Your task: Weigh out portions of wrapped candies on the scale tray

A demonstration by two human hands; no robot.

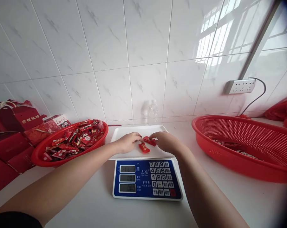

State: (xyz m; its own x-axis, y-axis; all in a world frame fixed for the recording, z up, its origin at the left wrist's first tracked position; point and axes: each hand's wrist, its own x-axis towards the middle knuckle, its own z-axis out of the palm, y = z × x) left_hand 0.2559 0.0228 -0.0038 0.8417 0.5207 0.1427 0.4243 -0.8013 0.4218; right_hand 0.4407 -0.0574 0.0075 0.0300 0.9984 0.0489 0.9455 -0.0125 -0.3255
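One red packet (144,148) lay on the white tray (133,129) of the scale (145,194) by the left hand (131,142), whose grip I couldn't make out; the right hand (166,141) pinched another packet (149,141) just beyond it.

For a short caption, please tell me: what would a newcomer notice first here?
Probably the blue-panelled digital scale in the centre, where the left hand and right hand are at small red packets on its white tray. A heaped red basket stands to its left, a perforated red basket to its right.
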